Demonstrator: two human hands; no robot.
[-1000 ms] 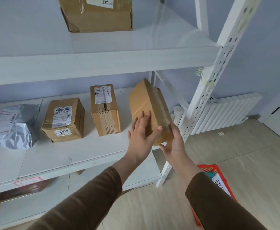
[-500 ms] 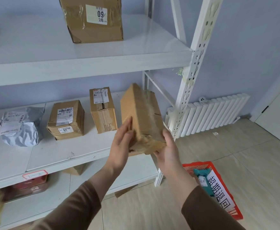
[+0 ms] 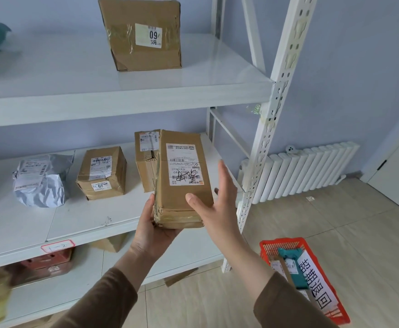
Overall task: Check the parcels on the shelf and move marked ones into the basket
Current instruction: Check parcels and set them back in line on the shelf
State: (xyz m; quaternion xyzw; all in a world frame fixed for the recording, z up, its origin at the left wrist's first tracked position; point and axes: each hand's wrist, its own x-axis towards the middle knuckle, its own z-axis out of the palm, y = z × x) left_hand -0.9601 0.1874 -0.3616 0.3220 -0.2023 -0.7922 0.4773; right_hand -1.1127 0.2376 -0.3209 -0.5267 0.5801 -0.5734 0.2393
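- The left hand (image 3: 152, 229) cups the near bottom end of a long cardboard parcel (image 3: 182, 185), palm under it and fingers wrapped up its left edge, holding it in the air in front of the middle shelf (image 3: 75, 216).
- The parcel's broad face is turned toward the camera and carries a white shipping label (image 3: 184, 164) with dark handwriting scrawled across its lower part.
- The right hand (image 3: 215, 204) is spread open just right of the parcel; its thumb lies on the lower right corner of the face, while the fingers point up, clear of the box.
- On the middle shelf, from the left: a grey plastic mailer (image 3: 39, 181), a squat labelled box (image 3: 102, 172), and a taller box (image 3: 146, 159) partly hidden behind the held parcel.
- The upper shelf (image 3: 122, 91) bears a large carton (image 3: 144, 34) with a sticker reading "60".
- The rack's white perforated upright (image 3: 268, 129) stands right of the hands, before a pale blue wall and a white radiator (image 3: 305, 171).
- On the tiled floor at lower right sits the red basket (image 3: 288, 247), with a paper sign and a few packets inside.
- Compared with half a second ago, the parcel has been rotated so the label, then out of sight, now faces up, and the right hand has let go of its grip and opened.
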